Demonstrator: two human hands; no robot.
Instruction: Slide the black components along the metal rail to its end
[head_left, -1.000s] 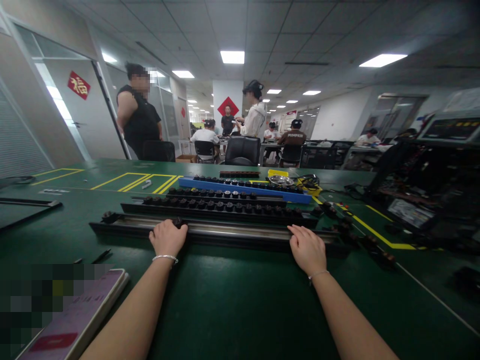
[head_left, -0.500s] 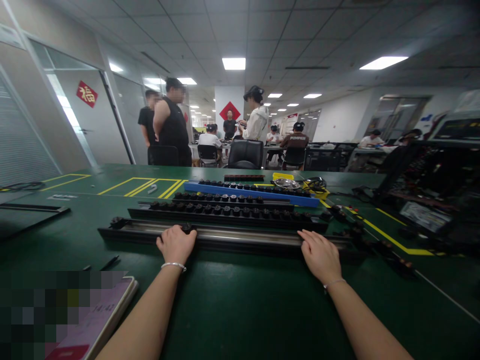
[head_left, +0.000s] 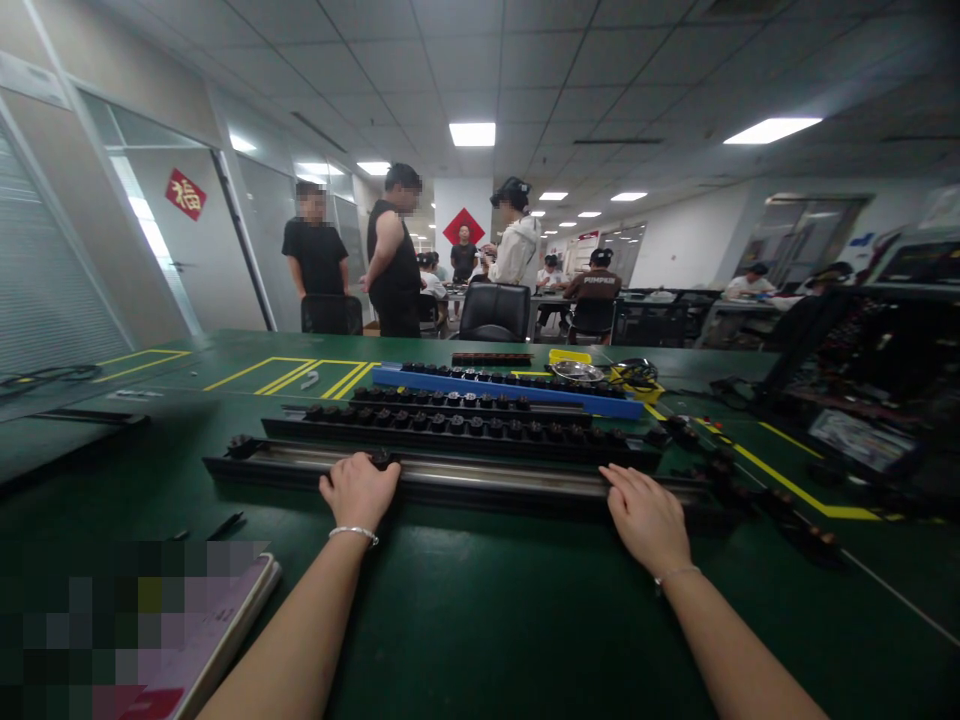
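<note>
A long black channel rail [head_left: 495,490] with a shiny metal strip along its inside lies across the green table in front of me. My left hand [head_left: 360,495] is closed at the rail's left half, thumb and fingers about a small black roller [head_left: 384,459]; its fingertips are partly hidden. Farther left in the same rail sits another black roller [head_left: 241,445]. My right hand [head_left: 646,515] rests on the right part of the rail, fingers stretched out over its near edge. Behind it lies a second black rail [head_left: 450,433] lined with several black rollers.
Farther back are a blue rail [head_left: 510,391] with black rollers, a metal dish [head_left: 577,371] and a yellow tray [head_left: 636,385] with cables. Loose black parts [head_left: 787,520] lie at right, beside dark equipment [head_left: 847,390]. A pink-screened device [head_left: 217,640] lies near left. People stand beyond the table.
The view has shifted slightly, moving the table scene a little right. Both hands keep their places on the rail. A standing person in a black sleeveless top has moved right, uncovering another person behind.
</note>
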